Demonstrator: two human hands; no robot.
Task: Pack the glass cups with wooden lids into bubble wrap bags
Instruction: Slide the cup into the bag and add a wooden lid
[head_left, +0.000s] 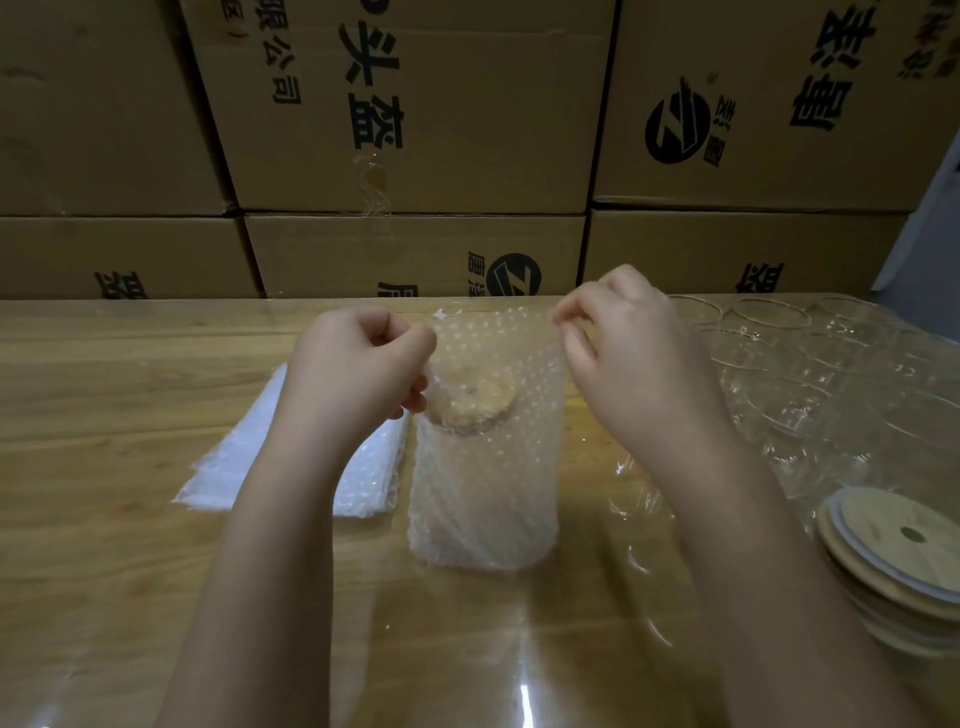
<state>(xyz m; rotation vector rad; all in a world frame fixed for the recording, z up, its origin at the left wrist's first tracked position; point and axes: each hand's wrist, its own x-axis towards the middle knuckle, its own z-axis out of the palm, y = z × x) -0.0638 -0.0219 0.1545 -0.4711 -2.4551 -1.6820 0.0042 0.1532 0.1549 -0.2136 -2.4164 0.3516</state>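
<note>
Head view: a bubble-wrap bag (519, 343) stands upright about mid-counter, somewhat nearer the far edge, with a glass cup (480, 499) inside it. The left hand (358, 358) pinches the left side of the bag's mouth with curled fingers, and the right hand (628, 338) pinches the right side between thumb and fingertips, holding the mouth up and apart.

The step in hand looks like seating the cup fully and closing the top. To do it well, keep both pinches level so the cup stays upright, draw the spare wrap clear above the lid, then fold it down flat without tipping the glass.

The cup shows only dimly through the cloudy, dotted wrap. Its round wooden lid (475, 400) is a pale tan disc well below the bag's mouth. The base rests on the counter (104, 395).
</note>
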